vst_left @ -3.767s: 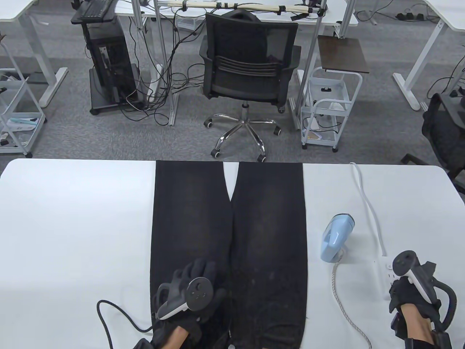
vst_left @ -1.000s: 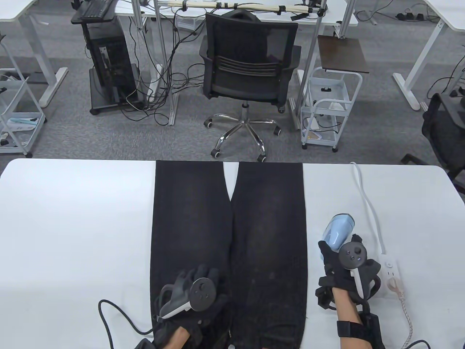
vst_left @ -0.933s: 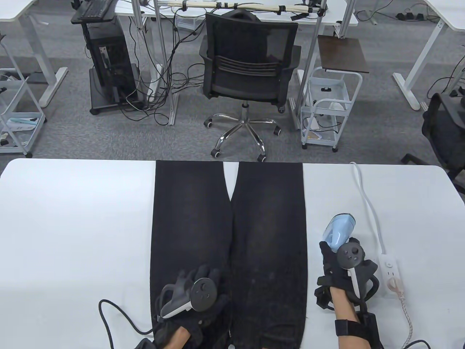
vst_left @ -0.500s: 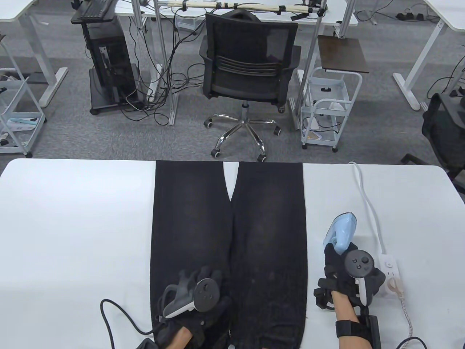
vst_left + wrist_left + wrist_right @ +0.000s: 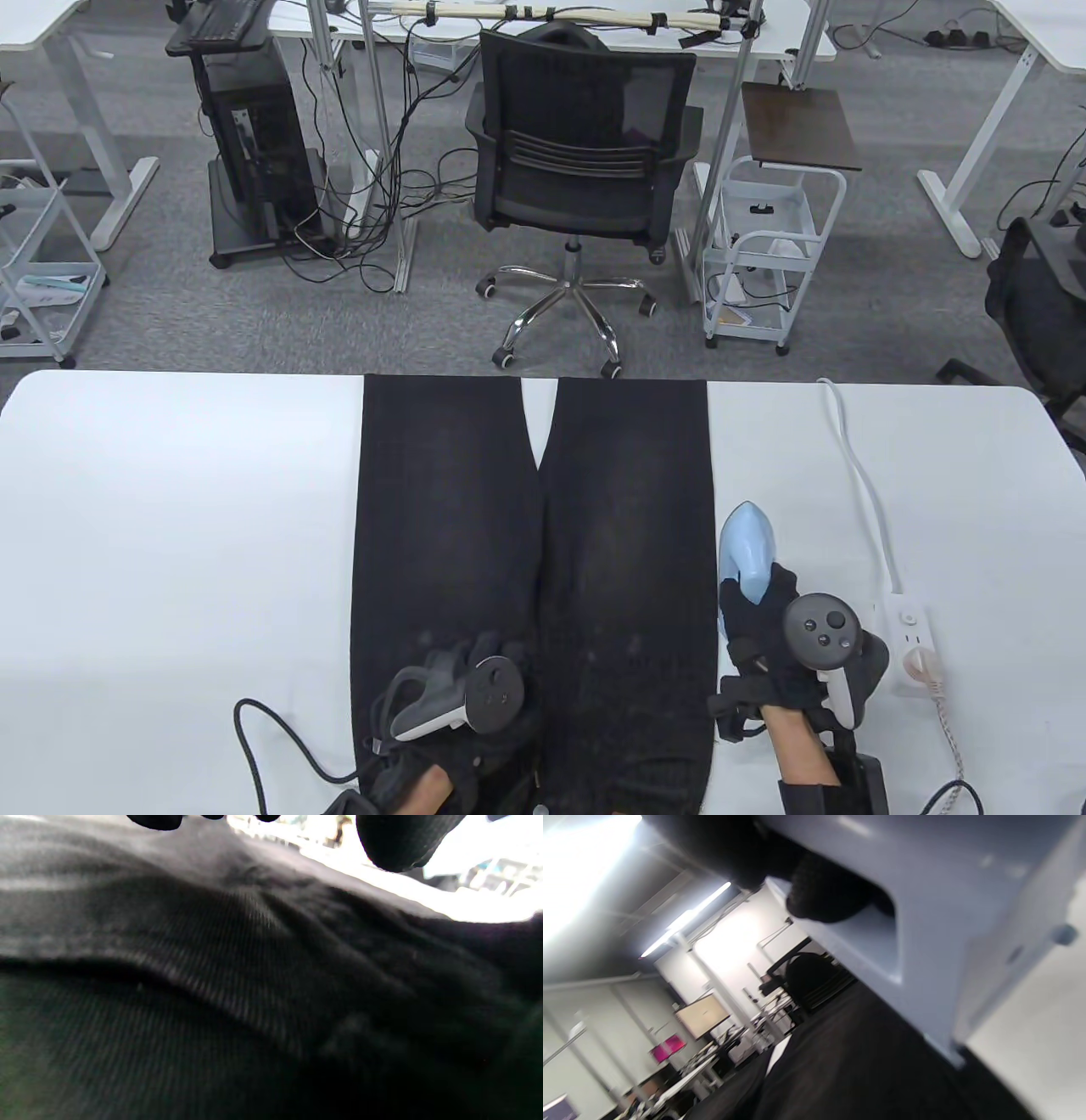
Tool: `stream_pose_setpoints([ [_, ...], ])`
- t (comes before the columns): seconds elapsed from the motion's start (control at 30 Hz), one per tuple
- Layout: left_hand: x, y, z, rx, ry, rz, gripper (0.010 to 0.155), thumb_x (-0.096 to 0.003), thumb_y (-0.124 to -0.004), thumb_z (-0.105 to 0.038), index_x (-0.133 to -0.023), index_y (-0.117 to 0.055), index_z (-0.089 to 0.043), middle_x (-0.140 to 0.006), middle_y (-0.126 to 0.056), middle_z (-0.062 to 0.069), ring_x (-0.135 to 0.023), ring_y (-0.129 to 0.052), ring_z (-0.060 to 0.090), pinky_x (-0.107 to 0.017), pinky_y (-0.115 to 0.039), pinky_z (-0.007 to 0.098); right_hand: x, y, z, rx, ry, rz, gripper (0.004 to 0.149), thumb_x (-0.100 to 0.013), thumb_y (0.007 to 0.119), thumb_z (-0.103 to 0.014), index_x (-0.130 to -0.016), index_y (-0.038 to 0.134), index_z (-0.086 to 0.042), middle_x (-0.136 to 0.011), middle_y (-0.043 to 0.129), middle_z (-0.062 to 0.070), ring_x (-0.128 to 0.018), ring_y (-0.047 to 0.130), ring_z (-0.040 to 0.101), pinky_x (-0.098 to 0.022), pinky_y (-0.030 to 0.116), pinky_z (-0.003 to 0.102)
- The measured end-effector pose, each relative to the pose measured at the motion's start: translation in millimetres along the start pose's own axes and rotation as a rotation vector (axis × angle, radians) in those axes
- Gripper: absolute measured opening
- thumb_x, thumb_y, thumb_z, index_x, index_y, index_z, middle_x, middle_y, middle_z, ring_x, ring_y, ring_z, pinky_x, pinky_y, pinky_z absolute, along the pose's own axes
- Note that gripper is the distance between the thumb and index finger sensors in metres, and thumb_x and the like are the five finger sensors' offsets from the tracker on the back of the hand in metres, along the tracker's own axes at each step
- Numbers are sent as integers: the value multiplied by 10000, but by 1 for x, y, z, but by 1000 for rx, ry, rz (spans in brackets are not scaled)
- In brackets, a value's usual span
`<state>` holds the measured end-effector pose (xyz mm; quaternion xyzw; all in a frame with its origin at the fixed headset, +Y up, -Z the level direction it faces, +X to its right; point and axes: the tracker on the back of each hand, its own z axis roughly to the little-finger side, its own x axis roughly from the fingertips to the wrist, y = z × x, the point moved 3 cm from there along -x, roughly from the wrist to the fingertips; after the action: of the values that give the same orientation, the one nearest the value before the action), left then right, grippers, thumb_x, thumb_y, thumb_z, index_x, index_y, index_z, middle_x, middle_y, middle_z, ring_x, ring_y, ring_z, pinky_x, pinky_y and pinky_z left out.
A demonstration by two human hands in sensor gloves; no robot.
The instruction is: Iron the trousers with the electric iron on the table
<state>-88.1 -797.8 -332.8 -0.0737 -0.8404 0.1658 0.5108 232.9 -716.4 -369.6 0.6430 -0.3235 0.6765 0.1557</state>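
Observation:
Black trousers (image 5: 534,526) lie flat down the middle of the white table (image 5: 170,526), legs pointing away from me. My left hand (image 5: 475,671) rests on the left leg near the waist; the left wrist view shows its fingertips (image 5: 398,840) over dark cloth (image 5: 254,984). My right hand (image 5: 764,611) grips the handle of the light blue iron (image 5: 745,552) at the right edge of the right leg. In the right wrist view the fingers (image 5: 827,895) curl round the iron's handle (image 5: 925,899) above the black cloth (image 5: 861,1060).
A white power strip (image 5: 908,637) lies right of the iron, its white cable (image 5: 857,475) running to the far edge. The iron's braided cord (image 5: 954,747) trails toward the near right. A black glove cable (image 5: 254,747) loops at the near left. Office chair (image 5: 585,170) stands beyond.
My right hand left the power strip, took hold of the iron and carried it left to the edge of the right trouser leg. My left hand slid slightly toward the waist.

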Motion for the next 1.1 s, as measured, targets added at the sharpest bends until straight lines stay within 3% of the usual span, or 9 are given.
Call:
stream_pose_setpoints([
  [0.07,-3,-6,-1,-5,-2,43,927,-566,-740,-577,-1184,-285,-57,-1191,-214,337,-1049,-359,631,-656,-355,821,6,2,-19,4,-52,-82,442,-547,819,-415,-804,719,-70,-577,899,32,-377,988,114,-319,915,388],
  [0.13,-7,-15,-2,-4,-5,121,920,-568,-729,-577,-1183,-285,-57,-1190,-215,338,-1047,-307,632,-665,-369,807,19,15,-48,37,-125,-304,439,-540,832,-426,-783,749,-70,-541,918,22,-338,993,109,-283,919,382],
  [0.17,-7,-17,-2,-6,0,138,929,-571,-719,-577,-1182,-248,-60,-1190,-202,334,-1044,-264,628,-668,-358,804,21,19,-53,53,-135,-357,442,-542,832,-428,-784,750,-68,-541,918,22,-336,992,110,-283,918,382],
  [0.2,-8,-17,-2,-7,0,137,932,-572,-717,-579,-1183,-240,-61,-1190,-204,335,-1044,-254,627,-670,-360,799,29,33,-65,109,-163,-484,445,-546,827,-433,-787,749,-67,-542,917,20,-337,991,107,-281,919,378],
  [0.37,-8,-19,-1,13,-2,172,942,-577,-701,-582,-1180,-187,-72,-1185,-161,326,-1039,-190,614,-675,-332,790,48,93,-82,305,-223,-839,455,-555,815,-438,-799,741,-61,-551,913,23,-347,988,111,-287,913,381],
  [0.47,-7,-22,-1,17,-8,202,944,-583,-683,-580,-1173,-148,-74,-1176,-117,324,-1029,-154,613,-672,-307,791,47,125,-77,419,-207,-958,473,-560,806,-438,-815,724,-48,-571,903,38,-368,983,125,-306,905,395],
  [0.73,-9,-24,-3,22,-15,249,960,-592,-668,-565,-1160,-88,-52,-1151,-51,343,-1006,-83,629,-662,-266,803,-4,138,-90,897,-261,-641,564,-478,743,-540,-836,689,-108,-570,891,-14,-392,979,115,-343,899,410],
  [0.83,-9,-25,-4,22,-17,257,962,-595,-667,-562,-1158,-83,-45,-1146,-44,350,-1002,-77,634,-660,-261,806,-34,143,-85,831,-201,-602,606,-462,744,-549,-852,691,-88,-557,897,13,-375,976,137,-325,889,429],
  [1.1,-10,-26,-6,15,-19,265,963,-596,-656,-561,-1155,-68,-41,-1140,-30,355,-995,-66,641,-658,-257,807,-127,159,-73,960,-42,-366,672,-434,667,-573,-901,650,-89,-566,905,-7,-367,982,133,-316,891,430],
])
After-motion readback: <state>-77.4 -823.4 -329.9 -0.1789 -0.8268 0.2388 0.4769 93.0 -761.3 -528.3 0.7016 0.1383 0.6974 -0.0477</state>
